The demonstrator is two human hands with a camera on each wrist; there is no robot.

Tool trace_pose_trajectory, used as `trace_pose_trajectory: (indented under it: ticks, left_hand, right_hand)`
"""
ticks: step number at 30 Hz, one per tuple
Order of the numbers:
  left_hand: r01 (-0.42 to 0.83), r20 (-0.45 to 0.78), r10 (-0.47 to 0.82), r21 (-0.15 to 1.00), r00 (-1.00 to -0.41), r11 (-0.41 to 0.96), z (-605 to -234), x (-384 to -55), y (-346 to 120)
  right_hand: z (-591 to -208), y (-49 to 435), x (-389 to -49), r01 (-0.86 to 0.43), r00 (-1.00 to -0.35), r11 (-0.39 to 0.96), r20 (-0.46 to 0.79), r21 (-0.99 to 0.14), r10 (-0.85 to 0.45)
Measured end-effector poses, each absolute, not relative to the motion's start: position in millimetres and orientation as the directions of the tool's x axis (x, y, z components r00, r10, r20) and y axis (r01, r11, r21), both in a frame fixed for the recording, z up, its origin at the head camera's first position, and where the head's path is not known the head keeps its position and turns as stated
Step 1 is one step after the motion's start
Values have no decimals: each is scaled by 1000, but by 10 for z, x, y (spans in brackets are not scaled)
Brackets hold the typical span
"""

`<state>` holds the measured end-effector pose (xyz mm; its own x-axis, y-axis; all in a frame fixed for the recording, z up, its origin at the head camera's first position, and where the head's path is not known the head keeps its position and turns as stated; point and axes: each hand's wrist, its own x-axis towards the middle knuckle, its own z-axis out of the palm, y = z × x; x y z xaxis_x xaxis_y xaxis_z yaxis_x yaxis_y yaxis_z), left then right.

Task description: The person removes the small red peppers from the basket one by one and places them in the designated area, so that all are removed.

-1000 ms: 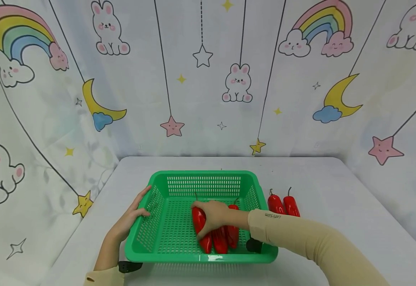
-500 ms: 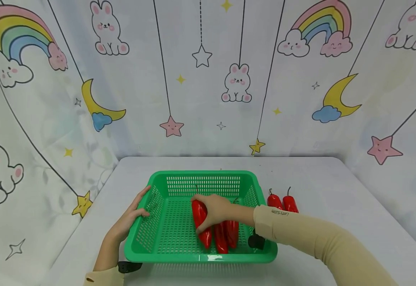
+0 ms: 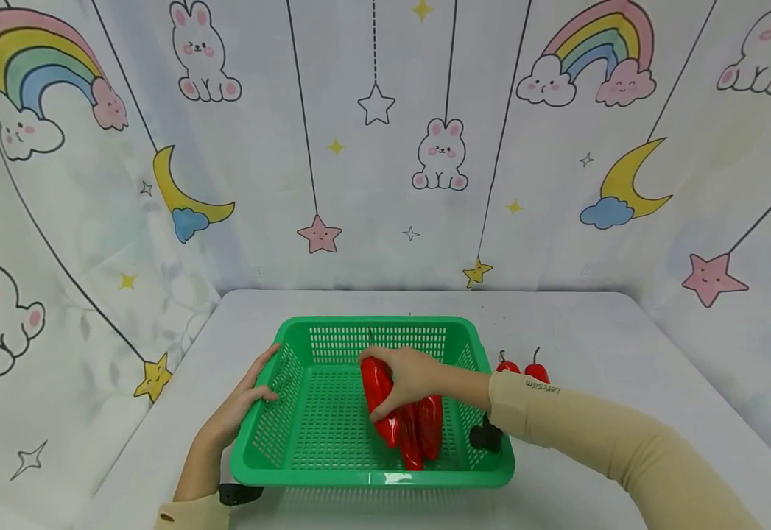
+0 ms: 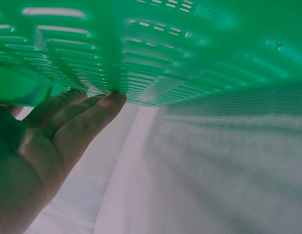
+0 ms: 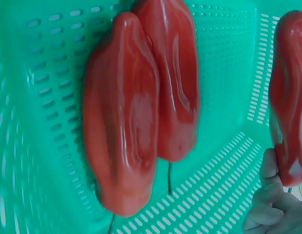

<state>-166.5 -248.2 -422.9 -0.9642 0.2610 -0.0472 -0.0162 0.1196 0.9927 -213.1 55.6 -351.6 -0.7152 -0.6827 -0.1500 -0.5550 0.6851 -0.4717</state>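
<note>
A glossy red pepper (image 3: 377, 386) with a thin stem is in my right hand (image 3: 414, 374), gripped between thumb and fingers over the middle of the green basket (image 3: 372, 478). In the right wrist view the held pepper (image 5: 289, 92) is at the right edge, with part of the hand (image 5: 273, 207) below it. Two more red peppers (image 5: 124, 117) lie side by side in the basket, partly behind the right hand in the head view. My left hand (image 3: 236, 412) rests at the basket's left side, thumb over the rim, its straight fingers (image 4: 85, 124) touching the slotted outer wall.
Beyond the basket's right side, two red peppers (image 3: 536, 372) lie on the white table (image 3: 624, 383), partly hidden by the right sleeve (image 3: 577, 412). A white cloth backdrop (image 3: 385, 191) with cartoon prints hangs behind and beside the table.
My right hand has lifted the pepper off the basket floor, moving it up and slightly right in the head view. The left hand and basket have stayed put.
</note>
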Motion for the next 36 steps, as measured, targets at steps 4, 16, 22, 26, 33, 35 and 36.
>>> trace_pose_trajectory:
  ticks: [4, 16, 22, 26, 33, 35, 36]
  left_hand:
    - [-15, -46, 259, 993, -965, 121, -4231, -1667, -2484]
    - [-22, -52, 259, 992, -964, 120, -4232, -1668, -2482]
    - [-21, -53, 261, 992, -964, 123, -4232, -1672, -2484]
    - [-27, -58, 258, 992, -964, 125, -4233, -1671, -2485]
    - [-30, -61, 259, 992, -964, 120, -4228, -1674, -2485]
    - [-31, -62, 258, 992, -964, 120, -4229, -1673, -2485]
    - [-32, -62, 258, 992, -964, 120, -4229, -1673, -2485]
  right_hand:
    - [-3454, 612, -2150, -555, -717, 681, -140, -477, -683]
    - [-3372, 781, -2150, -551, -717, 644, -94, -530, -691]
    - [-3336, 888, -2155, -552, -722, 633, -69, -542, -689]
    - [-3322, 968, -2159, -545, -725, 631, -68, -551, -685]
    - [-3292, 1099, -2151, -540, -733, 630, -55, -559, -678]
    - [-3283, 1136, -2148, -539, -733, 622, -47, -568, -679]
    - [-3275, 1156, -2145, -540, -733, 620, -44, -568, -679]
